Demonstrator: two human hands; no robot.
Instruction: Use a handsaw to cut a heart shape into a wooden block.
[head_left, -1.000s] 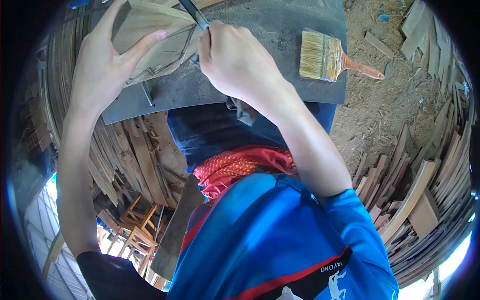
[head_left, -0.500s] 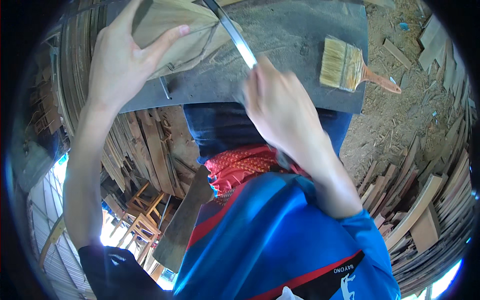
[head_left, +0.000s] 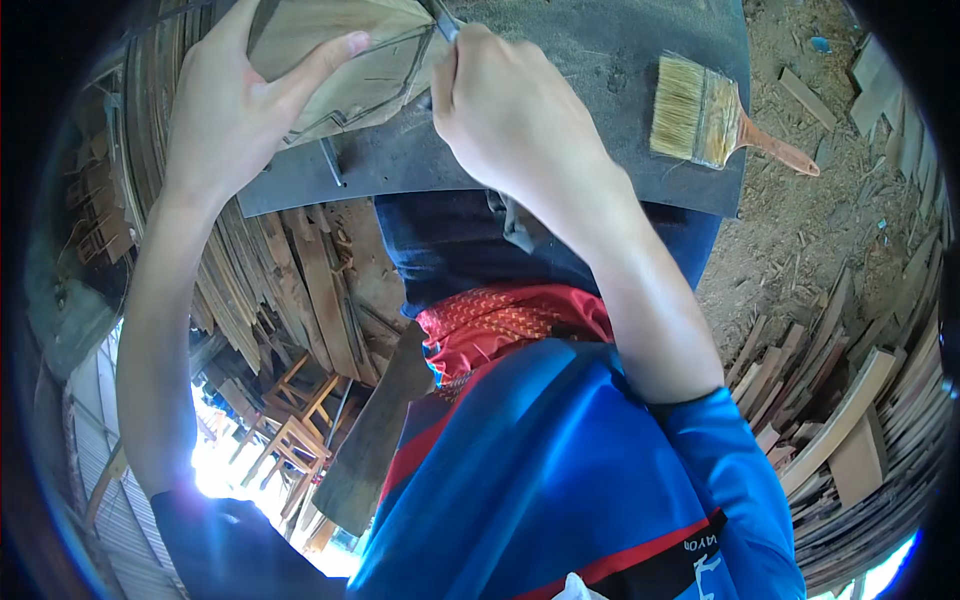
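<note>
At the top of the head view, a pale wooden block (head_left: pixel 340 35) with dark lines along its edge sits on the dark worktable. My left hand (head_left: pixel 230 90) grips it from the left, thumb laid across the top face and fingertips out of sight past the frame edge. In my closed right hand (head_left: pixel 510 95) is a narrow flat metal tool (head_left: pixel 443 20). It reaches to the block's right edge, and my fist hides most of it, so its kind is unclear.
A wide paintbrush (head_left: pixel 695 110) with a wooden handle lies at the table's (head_left: pixel 590 150) right side, handle past the edge. A thin metal rod (head_left: pixel 333 163) sticks out below the block. Wood strips (head_left: pixel 830 430) are piled at right, more boards (head_left: pixel 300 260) at left, near wooden stools (head_left: pixel 295 430).
My right hand has moved up and left along with the metal tool, closer to the block. My left hand keeps its hold on the block, shifted only slightly.
</note>
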